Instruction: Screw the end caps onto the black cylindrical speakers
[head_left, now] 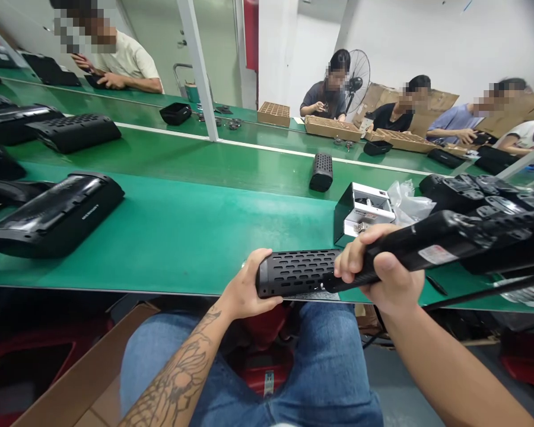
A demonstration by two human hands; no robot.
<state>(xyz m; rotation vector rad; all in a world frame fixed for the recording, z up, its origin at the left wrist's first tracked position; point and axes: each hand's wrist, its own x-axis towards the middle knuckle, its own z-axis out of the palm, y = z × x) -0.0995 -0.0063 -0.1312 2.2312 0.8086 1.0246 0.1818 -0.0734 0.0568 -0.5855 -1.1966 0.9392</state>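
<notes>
My left hand (244,290) grips the left end of a black perforated housing (305,267), which lies near the front edge of the green table. Wrapped around a black electric screwdriver (409,243) is my right hand (389,273). The screwdriver is tilted, its tip down at the right end of the housing; a small shiny spot shows there. My right fingers and the tool hide that end. Just behind them stands a white and black screw feeder (362,210).
Several black housings (57,216) lie at the left, more black parts (476,196) at the right beside a clear plastic bag (407,198). One perforated housing (321,172) stands on the green belt (249,160). Co-workers sit across, near cardboard trays (273,112). A pen (436,286) lies at right.
</notes>
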